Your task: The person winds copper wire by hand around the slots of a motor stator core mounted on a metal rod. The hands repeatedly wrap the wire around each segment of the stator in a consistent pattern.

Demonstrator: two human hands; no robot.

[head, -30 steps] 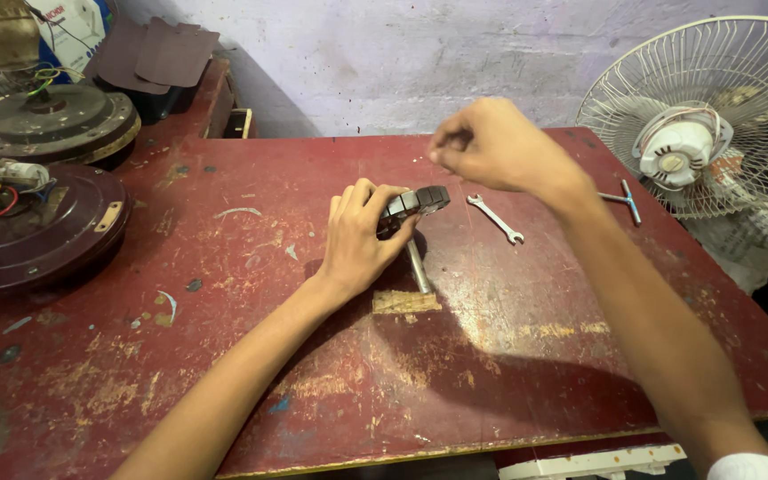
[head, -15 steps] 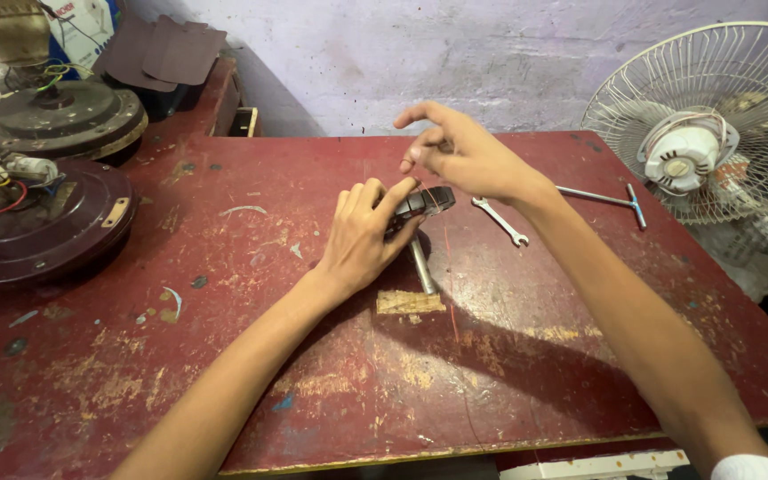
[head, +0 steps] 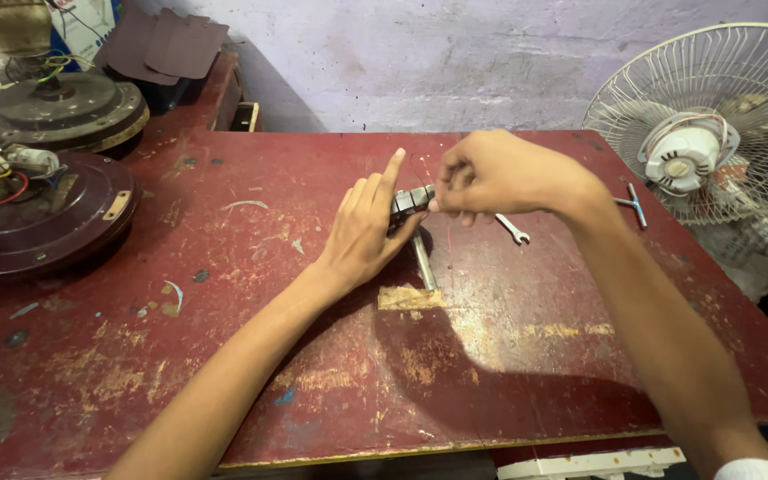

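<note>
While the left hand (head: 368, 227) steadies a small dark metal part (head: 409, 201) near the middle of a worn red table (head: 251, 293), its thumb and curled fingers press against the piece and the forefinger points straight up. Meeting it from the other side, the right hand (head: 500, 173) is bunched with fingertips pinched on the same part's far end; what lies between those fingertips cannot be made out. A slim metal rod (head: 424, 262) runs from below the part toward a pale bare patch in the paint. Just beyond the right hand, a small open-ended spanner (head: 513, 229) lies flat, and a T-handled tool (head: 633, 204) rests near the table's right edge. A white table fan (head: 713, 116) stands at right; two dark round ceiling-fan motors (head: 46, 204) with coloured wires sit at left.
</note>
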